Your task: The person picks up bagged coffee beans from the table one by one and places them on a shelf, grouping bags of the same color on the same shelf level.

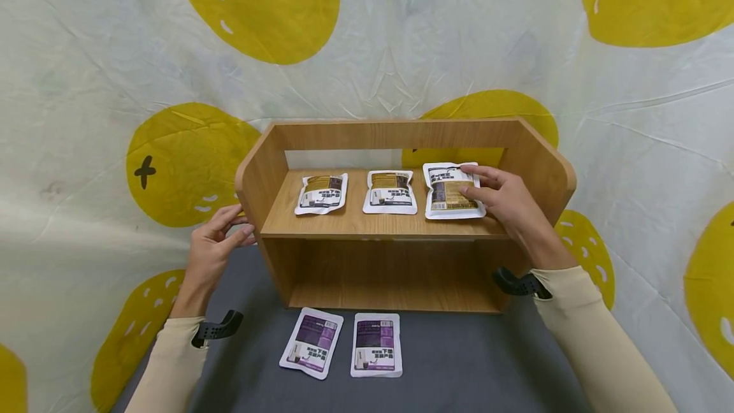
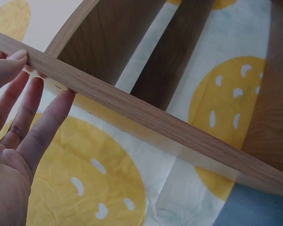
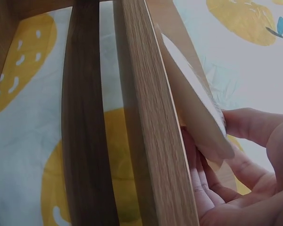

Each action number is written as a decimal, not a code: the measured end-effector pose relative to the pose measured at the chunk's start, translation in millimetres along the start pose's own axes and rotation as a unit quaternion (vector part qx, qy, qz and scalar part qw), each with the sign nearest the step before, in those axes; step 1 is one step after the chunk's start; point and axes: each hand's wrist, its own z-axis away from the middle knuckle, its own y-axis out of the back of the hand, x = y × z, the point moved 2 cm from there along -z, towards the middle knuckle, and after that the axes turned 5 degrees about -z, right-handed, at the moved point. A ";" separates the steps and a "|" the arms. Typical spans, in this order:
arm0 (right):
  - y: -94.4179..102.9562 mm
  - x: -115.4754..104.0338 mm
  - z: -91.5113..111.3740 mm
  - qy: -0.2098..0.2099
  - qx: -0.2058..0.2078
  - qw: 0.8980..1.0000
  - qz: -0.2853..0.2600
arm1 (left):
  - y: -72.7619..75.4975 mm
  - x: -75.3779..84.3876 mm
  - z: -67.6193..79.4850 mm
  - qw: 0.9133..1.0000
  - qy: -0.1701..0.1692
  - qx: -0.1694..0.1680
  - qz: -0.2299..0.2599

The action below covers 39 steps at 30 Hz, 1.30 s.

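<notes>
My right hand point(image 1: 509, 201) holds a white pouch point(image 1: 453, 199) with a brown label by its right edge, over the right part of the wooden shelf unit's upper board point(image 1: 350, 227). In the right wrist view the pouch point(image 3: 193, 96) tilts above the board's front edge, thumb on one face and fingers behind. Two more brown-label pouches, one at left point(image 1: 322, 194) and one at middle point(image 1: 390, 192), lie on the same board. My left hand point(image 1: 213, 247) touches the unit's left side panel point(image 2: 132, 106) with its fingertips, fingers extended.
Two purple-label pouches, a slanted one point(image 1: 312, 343) and a straighter one point(image 1: 376, 345), lie on the dark grey table point(image 1: 453, 368) before the unit. The unit has a lower compartment point(image 1: 390, 276) and a rear rail point(image 1: 395, 135). A white curtain point(image 1: 378, 50) with yellow shapes hangs behind.
</notes>
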 end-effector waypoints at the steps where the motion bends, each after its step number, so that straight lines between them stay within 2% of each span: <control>1: 0.4 -0.1 -0.9 0.001 -0.001 1.000 0.003 | 0.0 -0.1 0.2 1.000 -0.001 0.000 0.001; 28: -1.2 3.3 -20.2 -0.033 -0.005 0.999 0.001 | 0.1 -1.9 0.4 1.000 0.005 0.001 -0.003; 39: 1.4 -0.1 -14.8 -0.017 -0.017 0.997 0.078 | -0.5 -0.3 0.1 1.000 0.007 0.004 -0.001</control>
